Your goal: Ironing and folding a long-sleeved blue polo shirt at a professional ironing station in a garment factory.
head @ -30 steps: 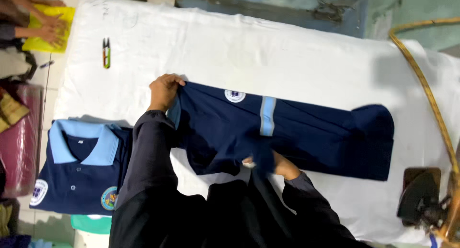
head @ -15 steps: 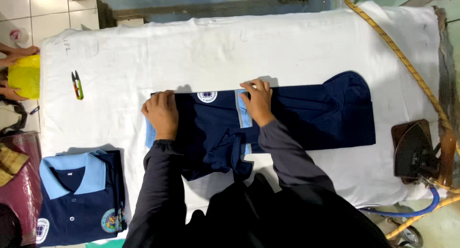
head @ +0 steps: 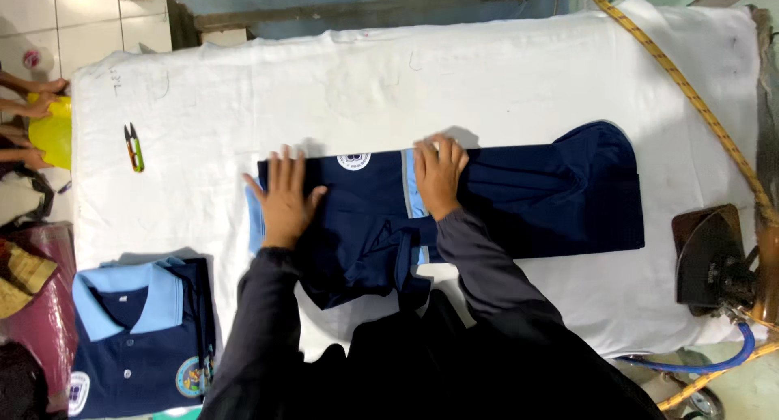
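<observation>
A navy polo shirt point(head: 552, 193) with a light blue stripe and a small round badge lies face down across a white padded table point(head: 406, 79). My left hand point(head: 284, 197) lies flat, fingers spread, on the collar end of the shirt. My right hand point(head: 440, 175) presses flat on the shirt at the light blue stripe. One sleeve point(head: 365, 270) is folded toward the near edge between my arms. Neither hand grips anything.
A folded navy polo with a light blue collar point(head: 142, 331) lies at the near left. Small thread snips point(head: 134, 146) rest on the table's left side. An iron point(head: 714, 258) sits at the right edge, with a yellow rope point(head: 682, 79) above it. Another person's hands point(head: 32, 103) hold something yellow at far left.
Both hands have flattened on the shirt, the right one coming up from the near edge to the stripe. The shirt's side has been folded in, leaving it narrower.
</observation>
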